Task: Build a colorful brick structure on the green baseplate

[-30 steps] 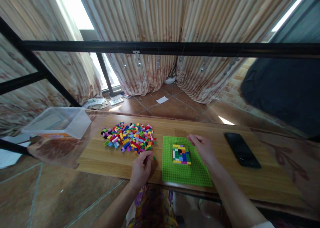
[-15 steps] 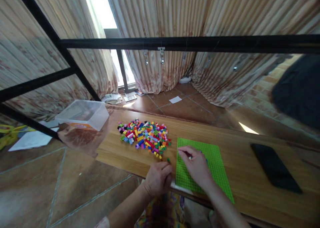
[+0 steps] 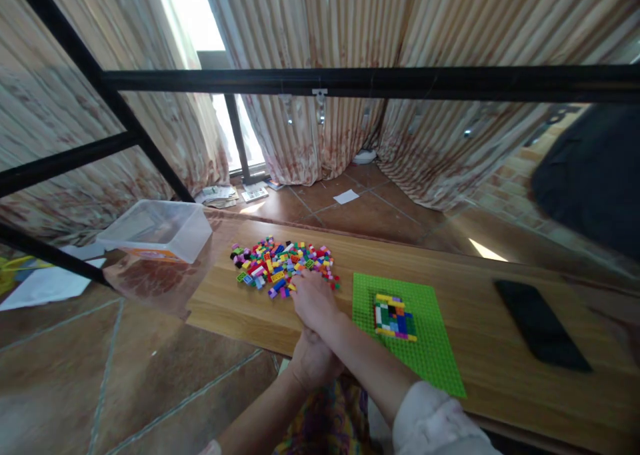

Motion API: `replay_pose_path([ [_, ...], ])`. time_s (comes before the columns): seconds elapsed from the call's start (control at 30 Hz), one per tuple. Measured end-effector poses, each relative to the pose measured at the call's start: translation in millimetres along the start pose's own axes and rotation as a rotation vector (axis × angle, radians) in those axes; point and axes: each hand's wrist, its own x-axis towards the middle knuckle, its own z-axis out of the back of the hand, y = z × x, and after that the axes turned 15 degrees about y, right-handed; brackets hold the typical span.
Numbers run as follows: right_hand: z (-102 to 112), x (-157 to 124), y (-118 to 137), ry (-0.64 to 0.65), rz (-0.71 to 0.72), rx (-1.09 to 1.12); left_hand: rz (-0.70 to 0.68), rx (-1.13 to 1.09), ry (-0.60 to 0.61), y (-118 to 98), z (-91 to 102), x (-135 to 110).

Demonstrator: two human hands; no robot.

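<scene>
My right hand lies over the near right part of a heap of small coloured toy bricks, fingers bent down among them. Its fingertips are hidden, so I cannot tell whether it grips a brick. My left hand sits just below, at the table's near edge, partly covered by my right wrist. Its fingers look curled in, and what is inside them does not show. A green studded baseplate lies to the right, bearing a low multicoloured brick build with yellow rows at top and bottom.
A dark phone-like slab lies on the right of the wooden table. Beyond the table's left end stands a translucent plastic box. A black metal bar runs across in front of the curtains. Papers lie on the tiled floor.
My right hand has moved left from the green baseplate to the brick heap, uncovering the build. My left hand stays near the table edge, now partly behind the right wrist. The view has shifted slightly.
</scene>
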Motion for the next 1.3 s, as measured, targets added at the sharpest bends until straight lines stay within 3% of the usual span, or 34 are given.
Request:
replay_pose_path([
  [0.13, -2, 2, 5, 0.012, -0.066, -0.009, -0.183, 0.195, 0.016, 5, 4.5, -1],
  [0.27, -1, -3, -4, 0.021, -0.091, 0.012, -0.23, 0.153, 0.02, 3, 9.3, 2],
  [0.47, -6, -11, -16, -0.031, -0.099, 0.104, -0.2, 0.269, 0.083, -1, 8.9, 4],
  [0.6, -8, -19, -21, -0.145, -0.069, 0.313, -0.157, 0.231, 0.147, -7, 14.6, 3],
  [0.8, -15, -38, -35, -0.317, 0.008, 0.699, -0.069, 0.159, 0.084, -15, 22.4, 7],
  [0.97, -26, -50, -45, -0.332, 0.0, 0.924, -0.055, 0.08, 0.096, -15, 21.5, 8],
  [1.13, -26, -59, -49, -0.353, -0.006, 0.87, -0.061, 0.036, 0.092, -16, 24.0, 9],
  [1.3, -25, -72, -53, -0.357, -0.174, 0.615, -0.049, 0.035, 0.115, -19, 27.4, 10],
])
